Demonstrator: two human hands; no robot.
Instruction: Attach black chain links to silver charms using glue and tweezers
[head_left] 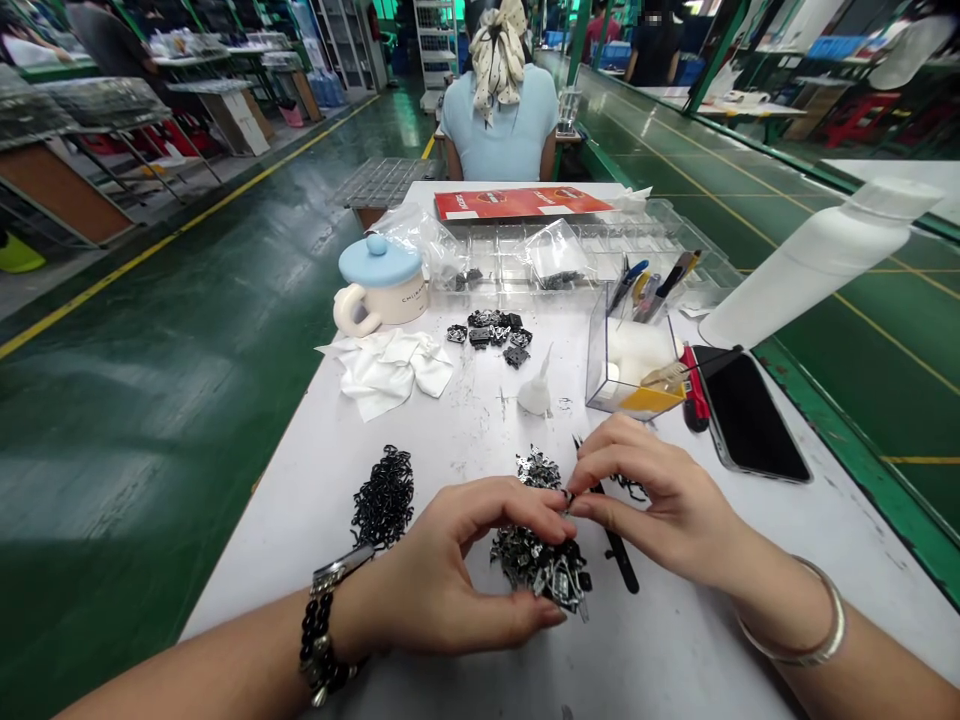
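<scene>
My left hand (457,575) and my right hand (652,500) meet fingertip to fingertip over a white worktable (675,660). Both pinch one tiny dark metal part (568,497) between thumb and forefinger. Under the fingers lies a heap of small black and silver metal clips (541,565). A smaller heap of clips (536,468) sits just beyond. A black tweezer-like tool (619,550) lies under my right hand. To the left of my left hand lies a pile of black chain-like links (384,498).
A crumpled white cloth (390,365), a lidded mug (379,285), a small glue bottle (536,388), a clear box of tools (637,350), a phone (750,415) and a large white bottle (817,260) stand further back. Another person (501,110) sits at the table's far end.
</scene>
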